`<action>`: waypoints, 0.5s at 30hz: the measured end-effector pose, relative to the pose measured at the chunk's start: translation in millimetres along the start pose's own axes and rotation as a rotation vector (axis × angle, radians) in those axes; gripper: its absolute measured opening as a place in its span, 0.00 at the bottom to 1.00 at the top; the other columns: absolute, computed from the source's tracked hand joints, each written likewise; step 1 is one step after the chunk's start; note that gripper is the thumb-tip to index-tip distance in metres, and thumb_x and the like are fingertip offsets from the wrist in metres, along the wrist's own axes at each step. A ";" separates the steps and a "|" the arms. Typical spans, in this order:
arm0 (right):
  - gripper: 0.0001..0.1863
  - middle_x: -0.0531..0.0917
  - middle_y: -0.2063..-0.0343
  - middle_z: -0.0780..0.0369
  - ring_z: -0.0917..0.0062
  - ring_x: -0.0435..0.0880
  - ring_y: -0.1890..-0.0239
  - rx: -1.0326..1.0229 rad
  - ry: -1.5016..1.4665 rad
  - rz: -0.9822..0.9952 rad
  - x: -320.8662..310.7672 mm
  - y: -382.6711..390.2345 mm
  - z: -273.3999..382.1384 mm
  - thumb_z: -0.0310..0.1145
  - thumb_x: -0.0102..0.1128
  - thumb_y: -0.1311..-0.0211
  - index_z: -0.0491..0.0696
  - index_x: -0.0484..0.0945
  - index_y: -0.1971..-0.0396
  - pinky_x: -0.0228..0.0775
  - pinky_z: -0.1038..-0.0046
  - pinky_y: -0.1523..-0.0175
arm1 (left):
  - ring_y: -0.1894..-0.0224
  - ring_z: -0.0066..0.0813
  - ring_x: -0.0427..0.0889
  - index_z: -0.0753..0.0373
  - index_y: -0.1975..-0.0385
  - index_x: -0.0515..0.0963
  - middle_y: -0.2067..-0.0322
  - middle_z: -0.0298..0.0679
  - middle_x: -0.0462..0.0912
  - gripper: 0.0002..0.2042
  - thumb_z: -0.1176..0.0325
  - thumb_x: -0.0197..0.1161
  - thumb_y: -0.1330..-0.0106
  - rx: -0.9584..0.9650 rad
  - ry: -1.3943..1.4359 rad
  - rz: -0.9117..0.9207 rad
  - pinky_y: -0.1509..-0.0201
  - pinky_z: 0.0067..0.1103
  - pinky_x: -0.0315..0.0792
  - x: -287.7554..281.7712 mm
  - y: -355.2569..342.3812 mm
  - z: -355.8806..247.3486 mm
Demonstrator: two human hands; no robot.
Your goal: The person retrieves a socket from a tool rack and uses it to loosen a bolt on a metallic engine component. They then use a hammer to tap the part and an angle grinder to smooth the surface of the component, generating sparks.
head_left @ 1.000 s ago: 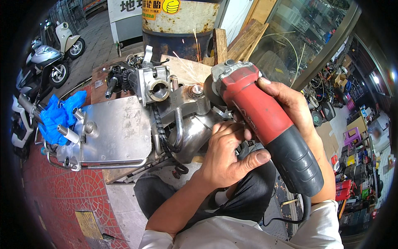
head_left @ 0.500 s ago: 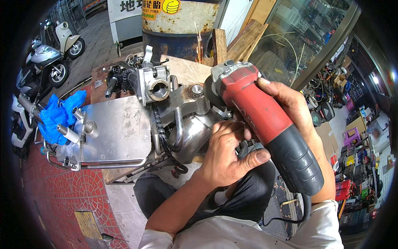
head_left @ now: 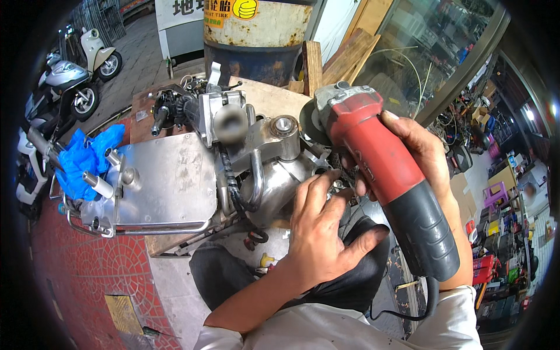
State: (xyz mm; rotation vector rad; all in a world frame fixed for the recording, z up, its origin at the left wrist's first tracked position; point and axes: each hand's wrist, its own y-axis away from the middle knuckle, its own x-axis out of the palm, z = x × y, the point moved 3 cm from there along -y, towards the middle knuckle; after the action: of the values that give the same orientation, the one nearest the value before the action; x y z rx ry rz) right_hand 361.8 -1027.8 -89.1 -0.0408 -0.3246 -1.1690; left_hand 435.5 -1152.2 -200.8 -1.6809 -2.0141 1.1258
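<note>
My right hand point(head_left: 419, 147) is wrapped round a red and black angle grinder point(head_left: 380, 156), which tilts with its head up and to the left. Its disc point(head_left: 311, 123) stands just right of a grey metal bracket point(head_left: 265, 139) with a round, bored boss point(head_left: 284, 126), and a small gap shows between them. My left hand point(head_left: 321, 236) is open below the grinder, its fingers apart and nothing visible in it. Below the bracket curves a shiny metal body point(head_left: 279, 189) with a bent tube point(head_left: 257, 178). A bored metal block point(head_left: 220, 111) is left of the bracket.
A flat metal cover point(head_left: 169, 181) lies at the left, with a blue plastic bag point(head_left: 87, 160) at its end. Behind are wood boards point(head_left: 350, 58) and a rusty drum point(head_left: 256, 35). The grinder's cord point(head_left: 433, 297) hangs by my right arm. Scooters point(head_left: 70, 79) stand far left.
The grinder has shifted right, off the bracket's boss, and the sparks are gone. My left hand has dropped a little, its fingers more spread.
</note>
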 end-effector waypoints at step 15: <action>0.21 0.88 0.66 0.56 0.72 0.88 0.72 0.062 0.012 -0.019 8.1 -1.8 -5.3 0.44 0.57 0.24 0.39 0.80 0.48 0.83 0.72 0.65 | 0.44 0.54 0.73 0.71 0.52 0.77 0.49 0.53 0.78 0.36 0.35 0.65 0.33 -0.079 0.276 0.100 0.36 0.41 0.67 -7.0 -11.7 10.7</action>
State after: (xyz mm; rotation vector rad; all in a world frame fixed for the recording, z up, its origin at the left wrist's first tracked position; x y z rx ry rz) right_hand 364.1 -1036.8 -92.2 0.0233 -0.3506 -1.1775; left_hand 422.2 -1163.0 -197.7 -1.8782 -1.8417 0.7997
